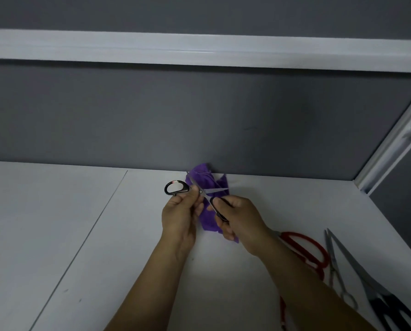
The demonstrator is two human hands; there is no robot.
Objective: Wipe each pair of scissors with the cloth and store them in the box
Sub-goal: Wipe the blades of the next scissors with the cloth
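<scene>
Black-handled scissors (201,191), blades spread, were held above the white table (56,235). The left hand (179,216) pinched them beside one loop. The right hand (238,218) curled round the other handle. A purple cloth (199,177) lay bunched behind the blades and between the hands. On the table, right: red-handled scissors (304,247), thin steel scissors (333,263), large shears (388,309).

White table (56,235) w/ seam; on it, rt side: red-handled scissors (302,236), slim steel pair (333,263), lg black-handled pair (371,285).
</scene>
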